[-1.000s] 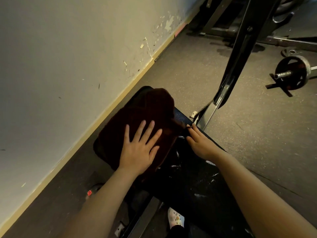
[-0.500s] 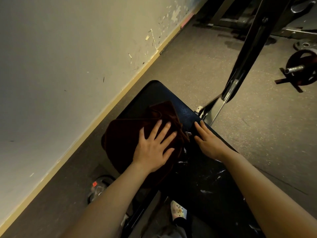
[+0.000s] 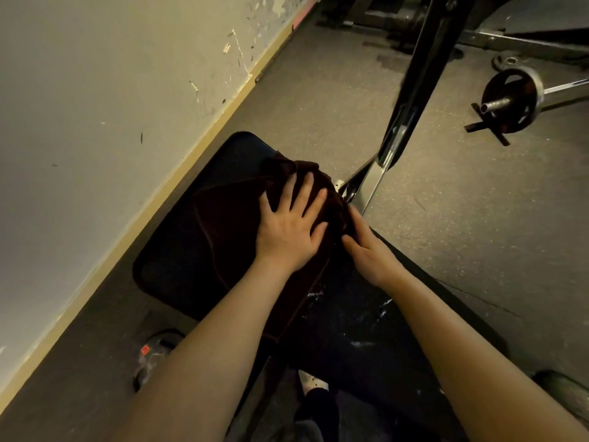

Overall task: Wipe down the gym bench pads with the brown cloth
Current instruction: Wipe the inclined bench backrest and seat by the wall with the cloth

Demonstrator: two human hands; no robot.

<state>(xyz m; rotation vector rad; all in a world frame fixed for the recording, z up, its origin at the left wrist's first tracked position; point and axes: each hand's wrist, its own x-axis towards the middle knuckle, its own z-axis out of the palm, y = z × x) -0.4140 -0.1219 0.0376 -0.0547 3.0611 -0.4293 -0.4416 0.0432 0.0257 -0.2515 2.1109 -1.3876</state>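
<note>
Your left hand [image 3: 288, 232] presses flat on the cloth [image 3: 223, 218] on the pad [image 3: 165, 269]; at 3 o'clock your right hand [image 3: 369, 253] pinches its edge.

Brown cloth [image 3: 229, 218] soft, matt; bench pad [image 3: 178, 263] textured vinyl (white scuffs); frame [image 3: 369, 183] glossy metal.

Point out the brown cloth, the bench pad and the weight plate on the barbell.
brown cloth [image 3: 229, 224]: head view, flat part left of the hand.
bench pad [image 3: 178, 266]: head view, bare left part.
weight plate [image 3: 510, 100]: head view, dark face, on the floor.
</note>
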